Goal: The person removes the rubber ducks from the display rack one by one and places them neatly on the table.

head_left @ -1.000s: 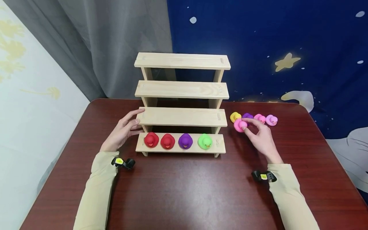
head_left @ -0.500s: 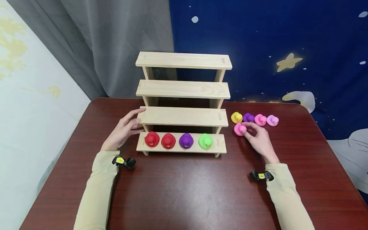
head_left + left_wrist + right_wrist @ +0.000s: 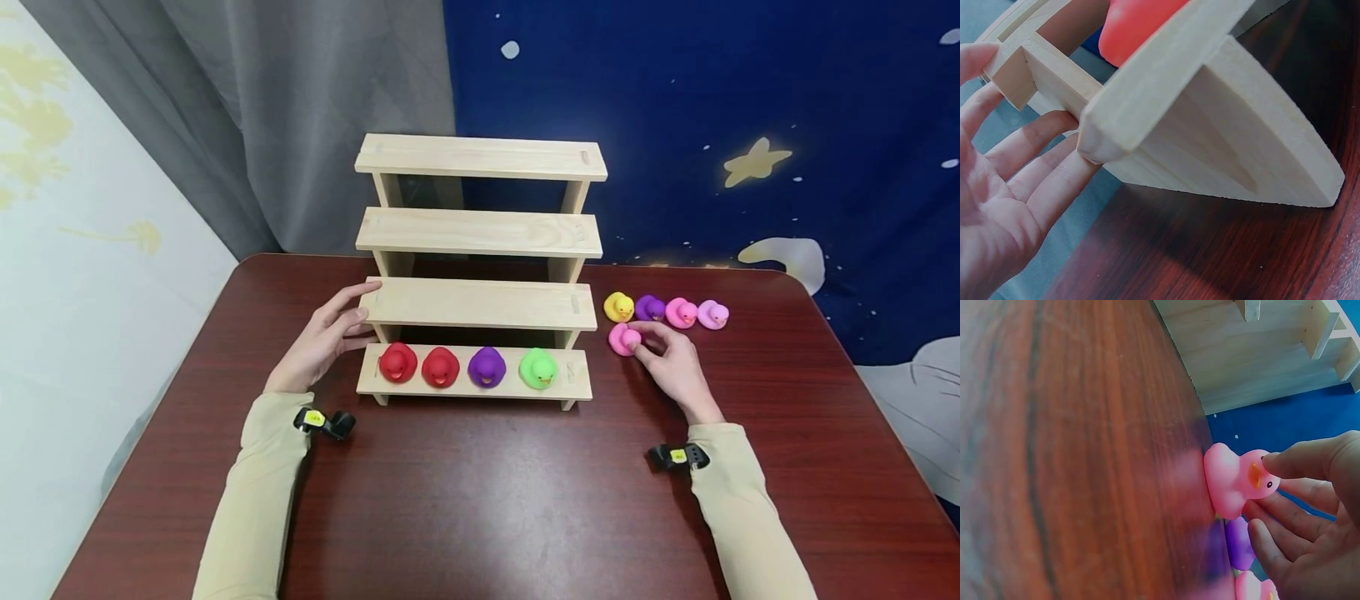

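My right hand pinches a pink rubber duck by its head, right of the wooden stepped shelf. In the right wrist view this pink duck's base is right at the tabletop, thumb at its head. Behind it a row holds a yellow duck, a purple duck, a pink duck and a light purple-pink duck. My left hand rests with extended fingers against the shelf's left end; the left wrist view shows its fingertips on the wood.
On the lowest step stand two red ducks, a purple duck and a green duck. The shelf stands at the back of the dark brown table. Grey and blue curtains hang behind it.
My right hand has brought the pink duck slightly down and toward me, so the yellow duck behind shows more fully. The left hand stays at the shelf.
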Demonstrator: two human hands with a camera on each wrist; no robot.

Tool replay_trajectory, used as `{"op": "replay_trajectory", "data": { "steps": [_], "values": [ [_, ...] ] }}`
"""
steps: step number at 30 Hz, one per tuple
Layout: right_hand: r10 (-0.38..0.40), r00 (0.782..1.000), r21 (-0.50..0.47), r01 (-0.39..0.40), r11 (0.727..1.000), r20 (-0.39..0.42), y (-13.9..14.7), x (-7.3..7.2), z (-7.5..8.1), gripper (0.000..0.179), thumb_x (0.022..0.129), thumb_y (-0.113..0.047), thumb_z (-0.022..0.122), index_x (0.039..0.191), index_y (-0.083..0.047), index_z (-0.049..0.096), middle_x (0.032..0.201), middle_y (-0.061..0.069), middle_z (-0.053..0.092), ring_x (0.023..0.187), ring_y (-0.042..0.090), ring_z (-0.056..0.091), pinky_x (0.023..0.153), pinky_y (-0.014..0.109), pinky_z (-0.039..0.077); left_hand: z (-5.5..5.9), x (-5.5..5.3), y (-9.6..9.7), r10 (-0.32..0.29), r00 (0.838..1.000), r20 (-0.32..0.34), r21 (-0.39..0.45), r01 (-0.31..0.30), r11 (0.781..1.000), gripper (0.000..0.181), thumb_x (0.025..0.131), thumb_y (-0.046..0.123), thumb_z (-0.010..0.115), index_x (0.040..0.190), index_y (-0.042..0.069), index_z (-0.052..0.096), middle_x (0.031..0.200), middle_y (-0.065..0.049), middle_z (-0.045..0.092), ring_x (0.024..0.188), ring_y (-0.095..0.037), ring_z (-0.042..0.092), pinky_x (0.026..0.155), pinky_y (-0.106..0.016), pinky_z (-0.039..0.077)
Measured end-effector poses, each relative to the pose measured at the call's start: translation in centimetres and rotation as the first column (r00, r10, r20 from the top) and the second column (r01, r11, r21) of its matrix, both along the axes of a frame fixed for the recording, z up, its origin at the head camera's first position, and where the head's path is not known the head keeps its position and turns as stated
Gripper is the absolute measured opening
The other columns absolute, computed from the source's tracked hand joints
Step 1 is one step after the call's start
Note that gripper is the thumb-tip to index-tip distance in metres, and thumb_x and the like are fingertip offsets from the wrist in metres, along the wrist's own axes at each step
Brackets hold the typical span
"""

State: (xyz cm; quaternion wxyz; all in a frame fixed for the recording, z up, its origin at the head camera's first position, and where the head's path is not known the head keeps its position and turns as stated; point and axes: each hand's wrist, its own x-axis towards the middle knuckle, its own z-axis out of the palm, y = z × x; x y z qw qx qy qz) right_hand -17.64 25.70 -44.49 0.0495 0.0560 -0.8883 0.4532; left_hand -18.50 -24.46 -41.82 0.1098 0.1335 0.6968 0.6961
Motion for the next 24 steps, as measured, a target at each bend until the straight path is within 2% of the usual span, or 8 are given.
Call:
{"op": "replay_trajectory", "data": {
  "steps": [8,17,24],
  "values": [
    [0.004,1.0,-0.024,-0.004,1.0,0.005,0.1,-0.4,0.0,0.031,0.09,0.0,0.065,0.12,0.007,0.061,0.119,0.024,0.061,0.108,0.038,0.059,0.097,0.048,0.043,0.1,0.1,0.2,0.027,1.0,0.009,-0.008,-0.027,1.0,0.045,0.103,0.021,0.049,0.147,0.018,0.041,0.14,-0.017,0.038,0.116,-0.044,0.052,0.088,-0.034,0.052],
    [-0.002,1.0,-0.058,0.002,0.998,0.003,0.5,-0.1,0.5,0.038,0.09,-0.003,0.067,0.125,0.007,0.058,0.123,0.023,0.059,0.116,0.037,0.056,0.101,0.046,0.041,0.1,0.4,0.5,0.073,0.997,-0.006,-0.068,-0.073,0.995,0.045,0.103,0.024,0.047,0.148,0.022,0.04,0.141,-0.016,0.038,0.114,-0.038,0.056,0.086,-0.032,0.053],
    [-0.03,1.0,-0.114,0.03,0.993,0.001,0.4,0.9,1.8,0.039,0.091,-0.004,0.066,0.129,0.003,0.058,0.125,0.02,0.059,0.117,0.036,0.055,0.099,0.033,0.044,0.0,0.9,0.7,0.106,0.994,-0.025,-0.128,-0.108,0.986,0.05,0.103,0.029,0.048,0.151,0.028,0.035,0.147,-0.015,0.036,0.115,-0.031,0.057,0.085,-0.035,0.053]
  ]
}}
